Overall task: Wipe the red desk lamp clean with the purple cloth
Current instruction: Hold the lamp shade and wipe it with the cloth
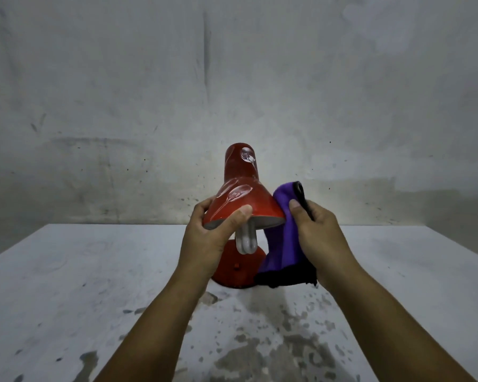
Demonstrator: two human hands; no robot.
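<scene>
The red desk lamp [242, 186] stands on the table with its shade tilted toward me; white smears mark the shade and neck. A white bulb [246, 240] hangs out of the shade above the round red base [239, 271]. My left hand [213, 232] grips the shade's rim, thumb on the outside, fingers curled round the far left edge. My right hand [319, 230] holds the purple cloth [284, 235], which has a black edge, and presses it against the right side of the shade. The cloth hangs down over the base's right part.
The white table [66, 285] is stained with dark wet-looking blotches in front of the lamp. A scuffed grey wall [232, 78] rises right behind the table's far edge.
</scene>
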